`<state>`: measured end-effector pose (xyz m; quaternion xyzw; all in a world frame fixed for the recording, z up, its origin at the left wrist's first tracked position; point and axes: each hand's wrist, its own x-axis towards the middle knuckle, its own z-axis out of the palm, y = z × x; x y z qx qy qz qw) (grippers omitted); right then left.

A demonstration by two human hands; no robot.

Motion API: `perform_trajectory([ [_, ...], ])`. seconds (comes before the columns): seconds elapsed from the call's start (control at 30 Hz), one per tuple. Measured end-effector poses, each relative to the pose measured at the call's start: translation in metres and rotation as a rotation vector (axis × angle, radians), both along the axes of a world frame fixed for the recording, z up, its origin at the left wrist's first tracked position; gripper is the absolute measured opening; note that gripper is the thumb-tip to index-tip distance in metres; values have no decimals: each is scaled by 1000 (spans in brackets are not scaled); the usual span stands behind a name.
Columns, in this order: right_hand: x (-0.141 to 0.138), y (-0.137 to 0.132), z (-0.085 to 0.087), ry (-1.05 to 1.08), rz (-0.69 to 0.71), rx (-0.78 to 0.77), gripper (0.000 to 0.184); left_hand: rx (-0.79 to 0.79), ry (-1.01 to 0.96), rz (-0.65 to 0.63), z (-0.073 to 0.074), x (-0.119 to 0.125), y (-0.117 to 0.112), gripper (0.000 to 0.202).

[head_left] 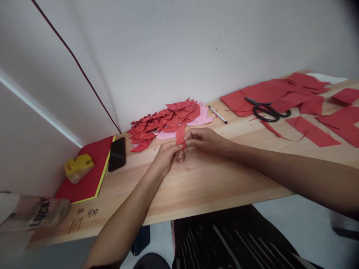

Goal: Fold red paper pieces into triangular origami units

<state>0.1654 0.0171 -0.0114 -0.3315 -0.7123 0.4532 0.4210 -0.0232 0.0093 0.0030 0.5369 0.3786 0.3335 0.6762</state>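
Between my two hands is a small strip of red paper (pixel 181 135), held above the wooden table. My left hand (pixel 168 154) pinches its lower end with thumb and fingers. From the right, my right hand (pixel 200 139) closes thumb and forefinger on the paper's edge. Just behind my hands lies a pile of folded red paper pieces (pixel 165 121), with pointed corners sticking up. Some pink folded paper pieces (pixel 202 116) show at its right side and front.
Black-handled scissors (pixel 266 109) rest on red paper sheets (pixel 263 93) at the right. A pen (pixel 218 114) lies near the wall. Leftward are a phone (pixel 117 154), a red pad (pixel 89 183) bearing a yellow packet (pixel 79 168), and a bottle (pixel 36 213). Cut red rectangles (pixel 314 130) lie far right.
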Motion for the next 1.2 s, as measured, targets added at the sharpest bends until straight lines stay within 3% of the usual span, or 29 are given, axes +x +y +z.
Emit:
perform_trajectory([
  [0.5, 1, -5, 4, -125, -139, 96, 14, 49, 95, 5, 0, 4, -4, 30],
  [0.9, 1, -2, 3, -227, -194, 156, 17, 153, 175, -56, 6, 4, -6, 25],
  [1.2, 2, -5, 2, -241, -173, 191, 18, 166, 171, 6, -5, 6, -4, 32],
])
